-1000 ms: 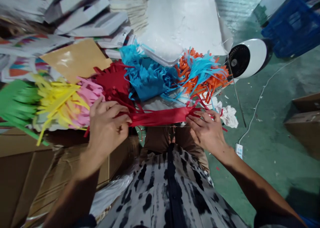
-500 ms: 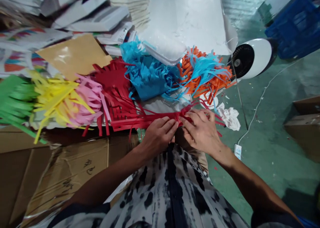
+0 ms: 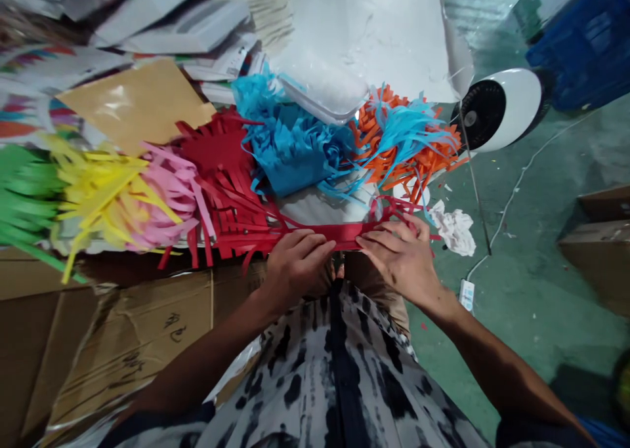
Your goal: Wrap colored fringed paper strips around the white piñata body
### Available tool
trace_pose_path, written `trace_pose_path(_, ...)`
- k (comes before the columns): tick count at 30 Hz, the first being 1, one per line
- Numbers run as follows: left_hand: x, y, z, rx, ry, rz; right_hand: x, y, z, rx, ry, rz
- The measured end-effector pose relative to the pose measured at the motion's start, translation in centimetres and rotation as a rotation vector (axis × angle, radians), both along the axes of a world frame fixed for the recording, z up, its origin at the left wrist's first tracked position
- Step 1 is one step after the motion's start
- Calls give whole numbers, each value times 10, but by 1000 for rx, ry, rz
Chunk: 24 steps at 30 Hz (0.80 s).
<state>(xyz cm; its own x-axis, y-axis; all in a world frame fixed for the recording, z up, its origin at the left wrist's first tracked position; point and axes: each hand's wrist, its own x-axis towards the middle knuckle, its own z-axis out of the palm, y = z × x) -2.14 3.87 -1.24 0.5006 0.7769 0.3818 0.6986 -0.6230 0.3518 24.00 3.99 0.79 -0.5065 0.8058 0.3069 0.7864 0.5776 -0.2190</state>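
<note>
A red paper strip [image 3: 347, 233] with cut fringe runs along the table's near edge, joined to a heap of red fringed paper [image 3: 224, 172]. My left hand [image 3: 294, 264] pinches the strip left of centre, fingers pressed together on it. My right hand [image 3: 401, 254] grips the same strip a little to the right, fingers curled over its fringed end. The two hands are close together, just above my lap.
Heaps of fringed paper lie across the table: green [image 3: 22, 195], yellow [image 3: 101, 189], pink [image 3: 165, 192], blue [image 3: 290, 143], orange [image 3: 408, 140]. A white fan [image 3: 497, 110], crumpled white paper [image 3: 455, 228], a cable and a blue crate [image 3: 585, 48] are right. Cardboard boxes [image 3: 123, 343] stand left.
My left hand slid right along the red strip, from the red heap to beside my right hand. The strip now lies flatter between them.
</note>
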Motion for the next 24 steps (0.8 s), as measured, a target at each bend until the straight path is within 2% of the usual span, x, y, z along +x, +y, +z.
trace_pose_path(4,-9,8,13,-119,-42,112,4,6,7,-166,72,-115)
trace_pose_path(8,-9,15,21,-146,16,237,-5,11,10,-210,47,-239)
trace_pose_path(10,-8,17,20,-121,64,273,-10,13,10,-200,-14,-275)
trace_pose_path(19,-4,26,19,-79,240,258,-21,19,9,-146,-232,-320)
trace_pose_path(22,-2,25,18,-57,254,275,-24,15,8,-66,-256,-351)
trace_pose_path(24,0,23,16,12,213,273,-26,11,4,57,-223,-346)
